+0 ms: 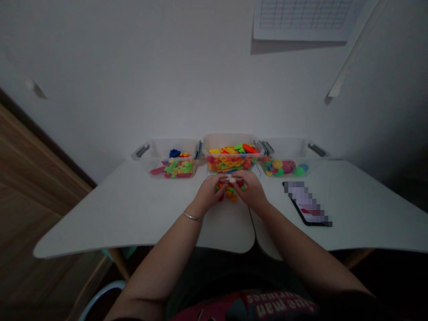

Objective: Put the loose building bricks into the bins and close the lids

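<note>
My left hand (210, 192) and my right hand (252, 189) meet at the middle of the table, fingertips pinched together. Between them is a small white piece (232, 179), too small and dim to name; both hands seem closed on it. Just beneath the fingers lies a small heap of red, orange and green plastic pieces (230, 193), partly covered by the hands. Right behind the hands stands a clear plastic box (234, 156) full of orange, yellow, red and green flat pieces.
A left clear box (150, 167) holds green, red and blue pieces; a right clear box (310, 156) holds coloured balls. The boxes stand against the wall. A phone (306, 205) lies on the right of the white table (133, 218), which has a seam down its middle.
</note>
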Available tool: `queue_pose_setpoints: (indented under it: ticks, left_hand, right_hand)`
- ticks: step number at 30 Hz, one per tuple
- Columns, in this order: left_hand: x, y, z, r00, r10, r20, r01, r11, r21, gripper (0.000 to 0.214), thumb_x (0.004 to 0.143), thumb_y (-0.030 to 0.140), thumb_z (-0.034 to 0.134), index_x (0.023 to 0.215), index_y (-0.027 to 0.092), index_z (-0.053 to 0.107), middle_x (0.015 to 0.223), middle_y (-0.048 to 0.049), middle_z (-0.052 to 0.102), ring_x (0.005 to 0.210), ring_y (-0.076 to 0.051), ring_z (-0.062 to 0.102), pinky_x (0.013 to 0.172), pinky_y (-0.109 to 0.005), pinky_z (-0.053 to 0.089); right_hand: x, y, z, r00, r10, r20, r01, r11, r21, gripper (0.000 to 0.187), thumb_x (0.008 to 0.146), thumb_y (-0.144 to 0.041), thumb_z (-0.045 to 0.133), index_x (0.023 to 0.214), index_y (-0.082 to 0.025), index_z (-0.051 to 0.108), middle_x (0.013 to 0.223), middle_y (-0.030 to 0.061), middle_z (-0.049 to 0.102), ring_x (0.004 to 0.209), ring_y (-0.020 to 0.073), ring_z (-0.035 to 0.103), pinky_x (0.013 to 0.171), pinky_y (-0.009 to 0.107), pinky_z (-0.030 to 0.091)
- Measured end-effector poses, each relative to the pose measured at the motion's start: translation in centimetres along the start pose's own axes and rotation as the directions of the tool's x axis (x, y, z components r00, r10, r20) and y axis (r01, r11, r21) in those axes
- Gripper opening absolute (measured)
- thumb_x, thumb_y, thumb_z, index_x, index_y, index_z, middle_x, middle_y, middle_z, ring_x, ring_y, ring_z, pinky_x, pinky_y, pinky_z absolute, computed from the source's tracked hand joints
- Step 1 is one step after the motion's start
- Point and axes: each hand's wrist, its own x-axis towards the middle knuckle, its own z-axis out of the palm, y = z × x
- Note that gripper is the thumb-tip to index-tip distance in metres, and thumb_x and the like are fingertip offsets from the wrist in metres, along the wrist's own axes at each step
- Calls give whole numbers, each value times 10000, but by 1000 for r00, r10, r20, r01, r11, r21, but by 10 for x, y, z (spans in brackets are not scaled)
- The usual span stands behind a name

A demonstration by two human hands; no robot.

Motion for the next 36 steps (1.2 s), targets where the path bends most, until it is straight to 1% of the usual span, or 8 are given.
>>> queue_pose_setpoints:
  ticks: [6,13,17,22,25,28,33,36]
  left_hand:
    - [-2,-9,0,1000,18,17,-20,992,125,179,858,212,580,1025,170,629,1023,-84,675,990,-218,604,918,-389,487]
    - [-3,-16,2,998,-58,-19,60,978,198,237,838,194,587,1071,166,617,1040,-87,674,994,-230,595,913,-382,478]
    - [-2,-15,2,997,-78,-24,81,975,206,227,837,185,577,1058,165,625,1030,-84,678,983,-236,595,907,-387,479]
    - [-3,-13,1,997,-77,30,68,974,218,180,836,197,588,1003,166,647,1012,-88,678,990,-239,590,930,-398,471]
    - [-3,-13,2,995,-69,73,52,976,211,176,828,199,602,993,166,653,1020,-90,677,1003,-237,584,949,-399,464]
    - [-3,-14,3,995,-64,80,47,977,206,183,825,195,605,998,163,654,1027,-92,676,1014,-236,577,954,-397,461]
    - [-3,-14,4,994,-74,86,54,975,215,184,824,196,602,999,176,656,1030,-82,676,1022,-233,576,957,-397,457]
    - [-3,-12,3,994,-73,87,53,975,217,180,825,200,600,994,172,656,1022,-81,678,1013,-233,578,952,-396,461]
  right_hand:
    - [46,18,-22,976,54,-211,-73,994,-84,203,843,-222,535,1013,-229,645,1051,72,682,1036,240,601,958,432,458]
    - [68,49,-21,959,182,-217,-206,974,-90,241,816,-173,491,977,-173,670,1065,111,681,1051,243,598,979,424,453]
    - [65,51,-17,979,191,-77,-204,952,-228,230,854,-237,491,920,-168,700,1026,113,707,1032,263,618,971,444,447]
    - [53,47,-14,993,116,3,-105,907,-407,307,859,-269,520,1112,-156,652,1215,136,644,1168,304,544,1075,523,330]
    - [46,45,-12,995,97,-2,-89,897,-433,401,835,-255,545,1215,-134,583,1325,155,564,1291,320,433,1119,555,261]
    - [39,40,-12,994,78,-83,-105,908,-406,449,821,-235,546,1260,-141,535,1381,155,499,1350,318,343,1107,551,290]
    - [24,22,-15,979,29,-203,-96,939,-330,345,839,-213,523,1179,-171,559,1236,137,583,1202,282,488,1043,498,384]
    - [11,14,-15,999,23,-42,-35,954,-299,265,851,-203,514,1100,-168,596,1092,119,635,1068,260,557,960,430,454]
